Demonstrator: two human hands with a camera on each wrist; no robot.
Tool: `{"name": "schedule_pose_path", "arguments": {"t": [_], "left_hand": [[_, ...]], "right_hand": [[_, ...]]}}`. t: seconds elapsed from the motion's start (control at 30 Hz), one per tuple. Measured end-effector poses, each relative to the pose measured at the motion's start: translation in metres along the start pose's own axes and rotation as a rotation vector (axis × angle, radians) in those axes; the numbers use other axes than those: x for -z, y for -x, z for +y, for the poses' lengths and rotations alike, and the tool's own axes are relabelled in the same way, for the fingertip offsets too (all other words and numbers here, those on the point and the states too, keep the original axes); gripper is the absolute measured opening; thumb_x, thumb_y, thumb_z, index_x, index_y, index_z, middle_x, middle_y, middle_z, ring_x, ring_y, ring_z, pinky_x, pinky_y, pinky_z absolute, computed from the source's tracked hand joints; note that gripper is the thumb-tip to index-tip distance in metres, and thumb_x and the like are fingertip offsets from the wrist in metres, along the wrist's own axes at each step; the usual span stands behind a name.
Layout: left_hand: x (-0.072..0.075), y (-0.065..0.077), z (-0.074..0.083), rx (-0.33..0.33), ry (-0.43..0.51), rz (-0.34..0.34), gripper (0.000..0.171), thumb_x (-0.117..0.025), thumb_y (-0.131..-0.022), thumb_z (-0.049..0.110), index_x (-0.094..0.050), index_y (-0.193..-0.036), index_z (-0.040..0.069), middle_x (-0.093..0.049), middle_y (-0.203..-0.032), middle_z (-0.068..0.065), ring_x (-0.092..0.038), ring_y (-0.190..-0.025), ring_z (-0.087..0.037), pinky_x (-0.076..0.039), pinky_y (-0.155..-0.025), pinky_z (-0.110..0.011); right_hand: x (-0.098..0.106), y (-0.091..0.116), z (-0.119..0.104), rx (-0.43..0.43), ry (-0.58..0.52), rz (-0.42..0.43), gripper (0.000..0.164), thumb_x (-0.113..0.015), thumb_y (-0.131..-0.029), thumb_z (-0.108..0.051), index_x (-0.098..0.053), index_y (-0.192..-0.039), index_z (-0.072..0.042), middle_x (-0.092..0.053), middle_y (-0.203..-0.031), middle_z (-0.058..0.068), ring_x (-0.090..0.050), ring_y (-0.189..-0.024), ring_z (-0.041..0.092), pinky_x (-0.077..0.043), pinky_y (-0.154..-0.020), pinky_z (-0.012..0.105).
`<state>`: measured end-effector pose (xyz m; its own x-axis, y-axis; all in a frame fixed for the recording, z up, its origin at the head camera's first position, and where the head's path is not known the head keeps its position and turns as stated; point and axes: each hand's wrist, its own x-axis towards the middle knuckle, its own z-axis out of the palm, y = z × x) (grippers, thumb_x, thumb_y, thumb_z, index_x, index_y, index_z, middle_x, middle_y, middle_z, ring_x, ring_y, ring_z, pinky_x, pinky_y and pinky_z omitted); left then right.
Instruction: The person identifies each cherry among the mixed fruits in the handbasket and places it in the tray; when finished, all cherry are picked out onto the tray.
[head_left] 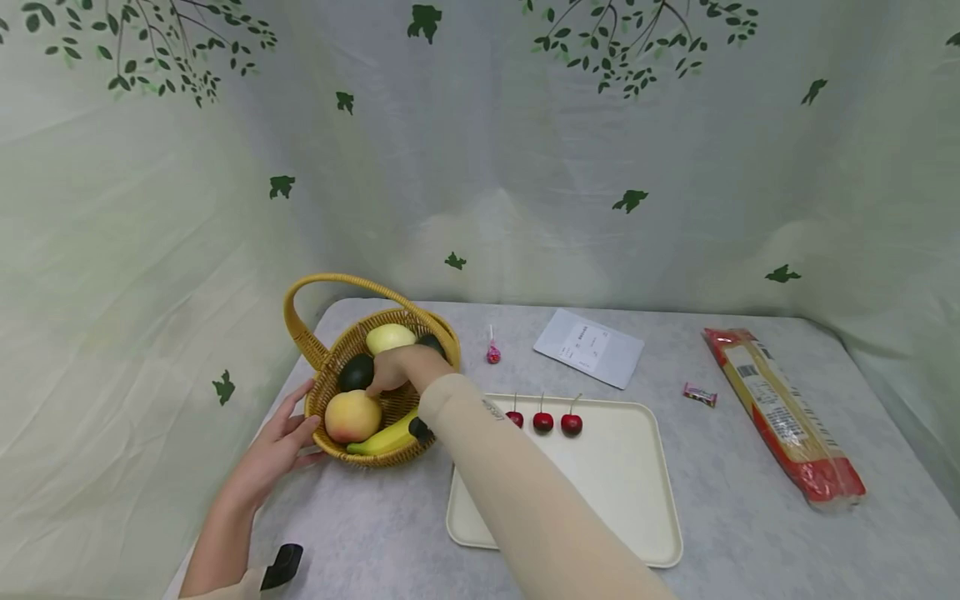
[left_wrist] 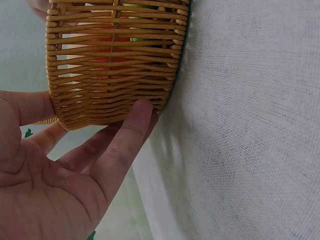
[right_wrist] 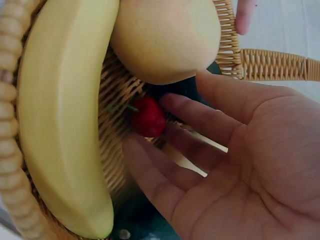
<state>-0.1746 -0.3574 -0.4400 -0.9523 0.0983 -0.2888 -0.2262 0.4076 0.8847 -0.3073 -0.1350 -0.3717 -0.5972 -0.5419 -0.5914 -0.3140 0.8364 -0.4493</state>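
Observation:
My left hand point(head_left: 273, 454) is spread against the outside of a wicker basket point(left_wrist: 115, 75), with straight fingers touching its side. Inside that basket, my right hand point(right_wrist: 215, 160) reaches down with extended fingers around a small red cherry point(right_wrist: 148, 117), not closed on it. Its thumb tip lies against a peach point(right_wrist: 167, 40). A banana point(right_wrist: 65, 115) lies along the basket's near side. Also in the basket are dark green avocado-like fruits point(head_left: 356, 372) and a pale yellow fruit point(head_left: 391, 337). In the head view the right hand hides the cherry in the basket.
A cream tray point(head_left: 615, 500) right of the basket bears three cherries point(head_left: 543, 422), partly behind the right sleeve. Beyond it lie a lollipop point(head_left: 492, 353) and a silver packet point(head_left: 588, 346). Farther right are a small wrapped candy point(head_left: 700, 395) and a long red-and-yellow package point(head_left: 783, 417).

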Motion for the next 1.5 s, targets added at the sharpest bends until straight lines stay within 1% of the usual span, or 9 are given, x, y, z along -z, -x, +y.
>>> {"name": "schedule_pose_path", "arguments": {"t": [0.07,0.13,0.23,0.3,0.43,0.73,1.03,1.3,1.5], "left_hand": [[0.0,0.0,0.0,-0.005,0.005,0.004,0.074,-0.045,-0.117,0.028,0.003,-0.175,0.029,-0.03,-0.165,-0.041,-0.07,-0.125,-0.032,-0.063,-0.101,-0.049],[0.0,0.0,0.001,-0.01,0.009,0.004,0.074,-0.045,-0.117,0.028,0.003,-0.175,0.028,-0.03,-0.164,-0.042,-0.07,-0.124,-0.03,-0.063,-0.101,-0.049],[0.0,0.0,0.001,-0.017,0.01,-0.002,0.075,-0.044,-0.117,0.029,0.004,-0.174,0.028,-0.03,-0.164,-0.042,-0.071,-0.124,-0.03,-0.064,-0.1,-0.049],[0.001,0.001,0.001,-0.016,0.008,-0.004,0.075,-0.044,-0.117,0.029,0.004,-0.174,0.027,-0.03,-0.164,-0.042,-0.071,-0.124,-0.03,-0.064,-0.1,-0.048],[0.001,0.002,0.001,-0.013,0.001,-0.003,0.074,-0.044,-0.117,0.03,0.003,-0.175,0.028,-0.032,-0.164,-0.042,-0.07,-0.124,-0.031,-0.064,-0.099,-0.047],[-0.001,0.002,0.0,-0.013,0.001,0.001,0.074,-0.045,-0.117,0.03,0.003,-0.175,0.028,-0.033,-0.163,-0.041,-0.07,-0.126,-0.033,-0.064,-0.1,-0.047],[-0.001,0.002,0.0,-0.018,0.005,0.002,0.074,-0.044,-0.117,0.029,0.002,-0.175,0.027,-0.033,-0.163,-0.042,-0.07,-0.124,-0.031,-0.064,-0.099,-0.047],[-0.002,0.001,0.0,-0.014,0.002,0.004,0.074,-0.045,-0.117,0.028,0.002,-0.175,0.027,-0.033,-0.163,-0.042,-0.07,-0.125,-0.033,-0.064,-0.099,-0.048],[-0.001,0.002,0.002,-0.011,0.002,-0.001,0.075,-0.045,-0.117,0.028,0.003,-0.175,0.027,-0.032,-0.163,-0.042,-0.07,-0.126,-0.035,-0.064,-0.099,-0.048]], "right_hand": [[-0.001,-0.003,0.002,0.03,-0.005,-0.02,0.031,-0.058,-0.111,-0.041,-0.068,-0.118,-0.013,-0.065,-0.112,0.001,-0.064,-0.108,0.018,-0.056,-0.085,0.029],[-0.002,-0.005,0.004,0.055,0.004,-0.046,0.029,-0.056,-0.112,-0.035,-0.061,-0.095,-0.012,-0.054,-0.091,0.0,-0.056,-0.089,0.017,-0.052,-0.078,0.027],[-0.003,-0.005,0.005,0.059,0.036,-0.068,0.035,-0.058,-0.111,-0.03,-0.05,-0.081,-0.016,-0.045,-0.081,-0.002,-0.049,-0.079,0.015,-0.045,-0.069,0.024],[-0.003,-0.003,0.005,0.051,0.039,-0.08,0.031,-0.062,-0.11,-0.026,-0.054,-0.081,-0.016,-0.051,-0.082,-0.004,-0.055,-0.078,0.012,-0.049,-0.068,0.021],[-0.006,-0.001,0.003,0.011,0.026,-0.085,0.011,-0.07,-0.106,-0.024,-0.07,-0.098,-0.016,-0.069,-0.099,-0.005,-0.072,-0.092,0.011,-0.061,-0.079,0.022],[-0.015,-0.007,0.005,-0.036,0.041,-0.022,0.011,-0.077,-0.101,-0.028,-0.076,-0.101,-0.017,-0.076,-0.096,-0.003,-0.072,-0.088,0.012,-0.059,-0.07,0.022],[-0.012,0.002,-0.002,-0.046,0.195,-0.031,0.008,-0.069,-0.104,-0.017,-0.069,-0.096,-0.015,-0.06,-0.078,-0.001,-0.05,-0.064,0.012,-0.043,-0.057,0.023],[-0.014,0.012,-0.009,-0.084,0.238,-0.028,0.021,-0.077,-0.1,-0.039,-0.076,-0.093,-0.019,-0.062,-0.081,-0.006,-0.053,-0.074,0.009,-0.047,-0.066,0.022],[-0.016,0.011,-0.008,-0.063,0.264,-0.017,0.019,-0.077,-0.1,-0.039,-0.077,-0.102,-0.02,-0.063,-0.092,-0.007,-0.055,-0.084,0.01,-0.05,-0.075,0.023]]}}
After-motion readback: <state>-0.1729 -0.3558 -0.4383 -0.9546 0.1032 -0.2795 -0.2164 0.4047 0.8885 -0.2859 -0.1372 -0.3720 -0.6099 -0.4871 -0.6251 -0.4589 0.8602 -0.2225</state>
